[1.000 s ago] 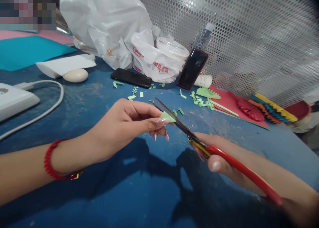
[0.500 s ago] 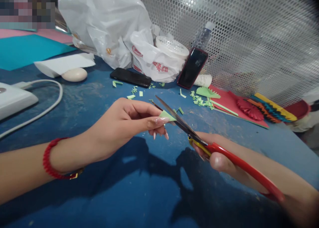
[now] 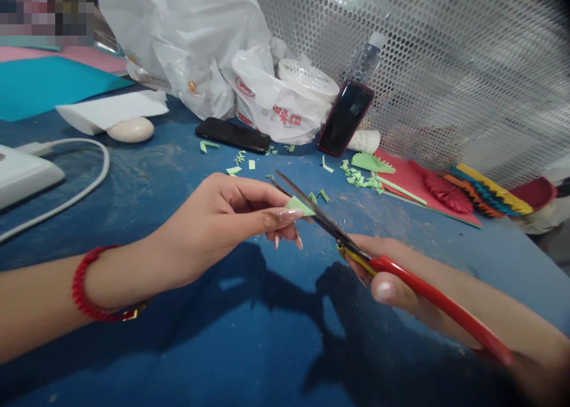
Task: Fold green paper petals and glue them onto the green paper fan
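My left hand [image 3: 222,217] pinches a small triangle of light green paper [image 3: 299,206] between thumb and fingers. My right hand [image 3: 392,282] grips a pair of red-handled scissors [image 3: 427,291], with a yellow part at the pivot. Their long metal blades [image 3: 316,214] reach across the paper's edge, with the paper between them close to my left fingertips. A red beaded bracelet [image 3: 82,291] circles my left wrist. Scraps of green paper [image 3: 356,178] lie on the table beyond my hands.
The blue table [image 3: 146,175] holds a black phone [image 3: 234,135], a propped phone [image 3: 345,118], white plastic bags [image 3: 276,95], a white charger with cable [image 3: 24,175], a pale egg-shaped object [image 3: 130,130] and a red sheet with paper fans [image 3: 423,187]. Perforated metal mesh [image 3: 467,69] stands behind.
Both hands and the scissors keep nearly the same hold on the green paper. The whole view has shifted slightly, with the background objects sitting a little higher and further left.
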Available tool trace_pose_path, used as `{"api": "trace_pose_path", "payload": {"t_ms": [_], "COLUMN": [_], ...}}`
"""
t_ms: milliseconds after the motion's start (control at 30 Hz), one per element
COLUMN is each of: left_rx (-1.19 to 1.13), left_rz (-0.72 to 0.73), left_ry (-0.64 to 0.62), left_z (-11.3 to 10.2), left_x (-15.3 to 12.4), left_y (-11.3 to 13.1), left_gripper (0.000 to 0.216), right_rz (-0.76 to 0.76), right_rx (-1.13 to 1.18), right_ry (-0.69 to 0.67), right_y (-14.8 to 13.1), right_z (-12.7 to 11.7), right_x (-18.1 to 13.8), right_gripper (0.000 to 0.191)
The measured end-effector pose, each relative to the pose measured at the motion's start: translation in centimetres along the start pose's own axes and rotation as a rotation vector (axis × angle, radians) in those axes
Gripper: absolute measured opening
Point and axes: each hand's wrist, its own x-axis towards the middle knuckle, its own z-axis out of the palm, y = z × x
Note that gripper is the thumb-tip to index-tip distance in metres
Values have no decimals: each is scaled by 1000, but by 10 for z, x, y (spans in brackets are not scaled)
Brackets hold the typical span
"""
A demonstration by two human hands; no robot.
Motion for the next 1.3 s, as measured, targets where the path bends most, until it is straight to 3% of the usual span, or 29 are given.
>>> {"api": "trace_pose_path", "payload": {"t_ms": [1300], "left_rx": [-49], "left_rz": [-20], "left_ry": [37], "left_z": [2], "left_x": [-1], "left_y": [3], "left_gripper": [6], "right_rz": [-51], "right_rx": [-54], "right_ry": [127], "right_y": [2], "right_z": [4], "right_x": [1], "right_gripper": [68]}}
